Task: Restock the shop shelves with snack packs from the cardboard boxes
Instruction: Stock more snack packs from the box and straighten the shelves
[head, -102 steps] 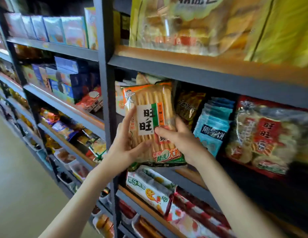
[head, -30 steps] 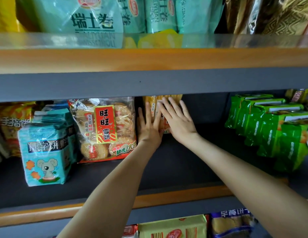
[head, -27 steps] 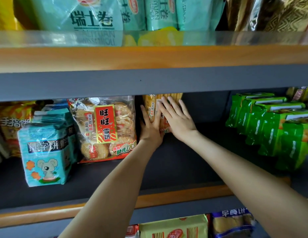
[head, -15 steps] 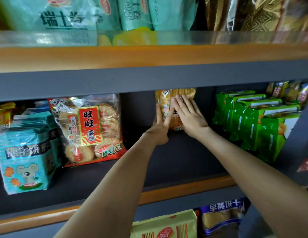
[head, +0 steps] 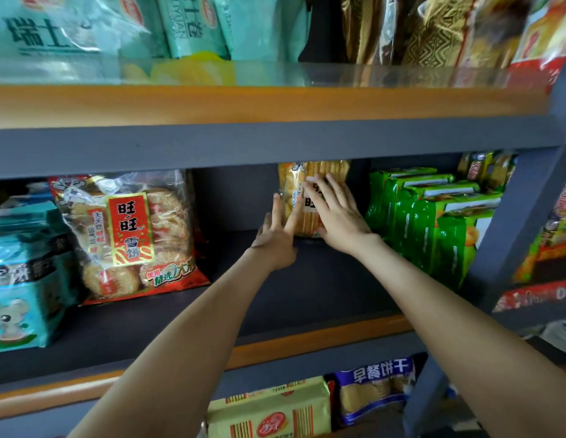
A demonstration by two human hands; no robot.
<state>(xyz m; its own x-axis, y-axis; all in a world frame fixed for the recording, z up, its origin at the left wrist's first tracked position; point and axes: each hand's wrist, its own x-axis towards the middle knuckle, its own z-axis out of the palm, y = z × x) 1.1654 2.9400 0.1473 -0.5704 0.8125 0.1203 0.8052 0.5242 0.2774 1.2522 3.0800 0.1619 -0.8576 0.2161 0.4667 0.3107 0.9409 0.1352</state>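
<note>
— Since you stand nearer than I do, where is the cracker pack [head: 292,188]?

— It's upright at the very back of the dark shelf [head: 307,286], with its top just under the grey board above.

— And the hands?

— Both are on it. The right hand [head: 338,219] lies flat against the front of the pack, fingers straight and spread, covering much of the label. The left hand [head: 275,238] is at the pack's left edge, fingers straight as well and pointing up, with the fingertips touching the wrapper. Neither hand is curled round the pack. They press on it rather than grasp it.

— What sits beside it?

— Just to the right of the pack, a row of green packs [head: 433,216] runs forward toward the shelf's front edge. To the left of the pack there's a stretch of dark shelf. Then comes a big clear bag [head: 130,232] of round crackers with a red label, standing nearer the front than the pack does. Further left again are blue packs [head: 19,279] with a cartoon mouse.

— And above?

— On the next shelf up, teal bags [head: 180,23] stand up and to the left of the pack, and gold patterned bags [head: 417,30] up and to the right. Both lots are behind a clear strip.

— Below?

— Straight under the pack, one shelf down, there's a yellow pack [head: 269,412]. A blue bag [head: 373,387] of biscuits sits just to its right.
</note>
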